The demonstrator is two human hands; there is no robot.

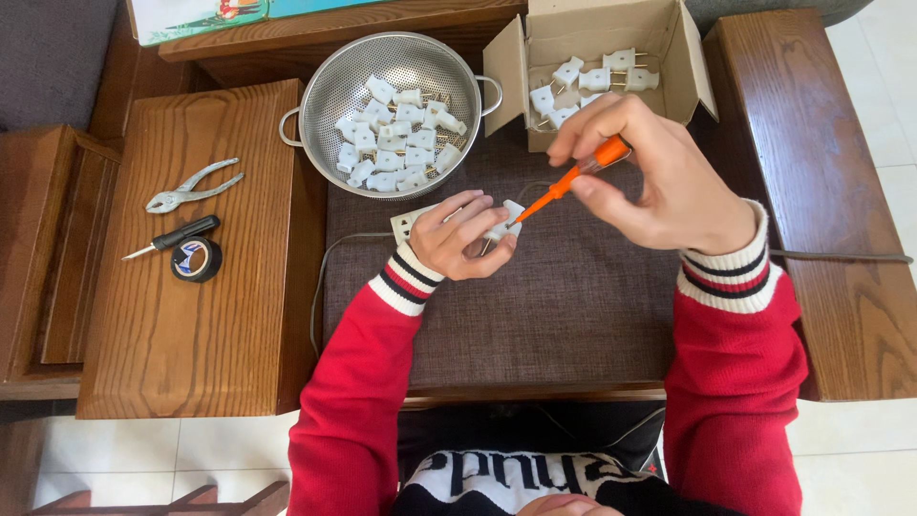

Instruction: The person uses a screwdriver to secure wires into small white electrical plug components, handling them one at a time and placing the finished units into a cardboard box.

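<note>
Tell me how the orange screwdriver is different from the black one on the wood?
The orange screwdriver is held in the right hand, tip at a white plug; the black screwdriver lies untouched beside a tape roll. Orange looks longer and slimmer; black looks stubbier. Both have metal shafts.

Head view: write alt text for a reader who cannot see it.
The right hand drives an orange screwdriver into a white plug held by the left hand. Behind sit a metal colander and a cardboard box, both holding white plugs.

pliers (pixel 193 185) | black screwdriver (pixel 174 236) | tape roll (pixel 197 259) | colander (pixel 325 96) of white plugs (pixel 396 134) | cardboard box (pixel 592 33)
</note>
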